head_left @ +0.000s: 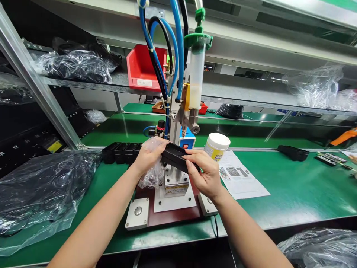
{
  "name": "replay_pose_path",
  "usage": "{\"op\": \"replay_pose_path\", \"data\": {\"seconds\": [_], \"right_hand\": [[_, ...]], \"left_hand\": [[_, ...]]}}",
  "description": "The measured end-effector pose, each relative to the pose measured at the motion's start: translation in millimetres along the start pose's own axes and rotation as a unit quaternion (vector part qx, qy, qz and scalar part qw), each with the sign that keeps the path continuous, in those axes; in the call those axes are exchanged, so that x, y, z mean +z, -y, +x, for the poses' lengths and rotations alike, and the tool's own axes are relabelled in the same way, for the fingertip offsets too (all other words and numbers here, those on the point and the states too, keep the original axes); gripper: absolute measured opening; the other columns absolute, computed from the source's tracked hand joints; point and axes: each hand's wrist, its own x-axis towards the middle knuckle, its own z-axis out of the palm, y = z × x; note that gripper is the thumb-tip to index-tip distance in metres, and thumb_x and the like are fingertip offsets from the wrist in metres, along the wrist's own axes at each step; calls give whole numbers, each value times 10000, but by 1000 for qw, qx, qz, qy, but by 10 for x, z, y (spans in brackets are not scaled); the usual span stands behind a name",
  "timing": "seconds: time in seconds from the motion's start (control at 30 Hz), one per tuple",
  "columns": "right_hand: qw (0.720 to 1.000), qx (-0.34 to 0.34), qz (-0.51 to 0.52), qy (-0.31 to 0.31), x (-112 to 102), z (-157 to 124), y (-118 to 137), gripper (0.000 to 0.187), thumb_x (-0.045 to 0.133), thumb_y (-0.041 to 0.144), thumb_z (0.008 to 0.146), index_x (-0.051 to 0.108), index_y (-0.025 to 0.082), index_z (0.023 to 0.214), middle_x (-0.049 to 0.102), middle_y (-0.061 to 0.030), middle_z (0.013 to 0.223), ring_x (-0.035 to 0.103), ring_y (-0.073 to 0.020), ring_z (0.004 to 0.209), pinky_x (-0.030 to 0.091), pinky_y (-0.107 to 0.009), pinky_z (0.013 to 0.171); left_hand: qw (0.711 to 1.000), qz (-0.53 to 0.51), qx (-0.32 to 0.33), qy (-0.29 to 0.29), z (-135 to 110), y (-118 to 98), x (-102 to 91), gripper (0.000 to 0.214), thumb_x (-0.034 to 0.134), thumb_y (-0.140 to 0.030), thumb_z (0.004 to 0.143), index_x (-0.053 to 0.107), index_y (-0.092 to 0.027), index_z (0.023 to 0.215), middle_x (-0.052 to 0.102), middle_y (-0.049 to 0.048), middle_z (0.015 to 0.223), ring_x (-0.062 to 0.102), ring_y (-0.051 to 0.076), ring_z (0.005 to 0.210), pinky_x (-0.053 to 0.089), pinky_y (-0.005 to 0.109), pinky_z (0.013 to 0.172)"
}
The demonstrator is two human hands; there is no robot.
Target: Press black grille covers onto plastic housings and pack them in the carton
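A long black plastic tray (175,155) is held up in front of the bench press (176,186), tilted down to the right. Around its left end my left hand (150,154) is closed, and a crumpled clear plastic bag (153,178) hangs beneath that hand. I cannot tell whether the bag is gripped too. My right hand (205,172) pinches the tray's right end, thumb in front and fingers over the top edge. Above the tray hangs a clear syringe (196,74) with a green cap, part of the press.
White button boxes (137,213) flank the press base. Several black trays (119,152) stand at left behind a large plastic bag (41,193). A white jar (218,143), a printed sheet (241,176) and another black tray (293,152) lie right. A red bin (145,70) sits on the shelf.
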Motion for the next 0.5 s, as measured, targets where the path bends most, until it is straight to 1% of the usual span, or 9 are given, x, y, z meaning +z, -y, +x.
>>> {"op": "replay_pose_path", "data": {"seconds": [0.07,0.13,0.27,0.33,0.43,0.5], "right_hand": [[1000,0,8,-4,3,9,-20,156,559,132,865,705,184,887,733,-64,804,691,-226,933,563,-399,812],[1000,-4,11,-13,17,11,-27,161,554,128,858,701,191,866,729,-56,776,696,-224,910,569,-389,783],[999,-14,-8,-44,72,-8,7,171,559,107,839,698,193,887,726,-55,764,701,-222,851,577,-377,733],[998,-23,-21,-55,96,-22,29,181,568,89,826,698,186,907,723,-56,754,699,-219,833,578,-373,724],[997,-37,-39,-60,113,-38,41,204,582,74,811,698,186,935,719,-52,749,699,-218,822,577,-368,715],[997,-38,-43,-59,115,-44,34,214,581,75,812,699,192,947,718,-49,752,700,-218,821,578,-369,717]], "left_hand": [[999,32,30,-2,-38,20,16,246,547,-397,907,661,-197,818,681,63,990,612,222,988,443,349,934],[997,58,42,4,-56,26,32,280,492,-382,930,638,-200,776,675,57,984,600,223,1006,431,348,944],[997,69,30,-1,-39,22,63,305,449,-390,936,636,-206,781,677,54,916,602,234,983,433,359,922],[998,66,20,-1,-21,16,75,310,444,-396,936,639,-211,781,671,43,872,605,227,934,438,352,892],[998,66,-3,2,-9,11,89,327,440,-420,931,640,-218,769,651,30,817,594,213,843,445,340,836],[998,67,-19,-2,-17,17,99,338,432,-440,928,634,-222,767,647,30,819,586,214,829,444,340,826]]}}
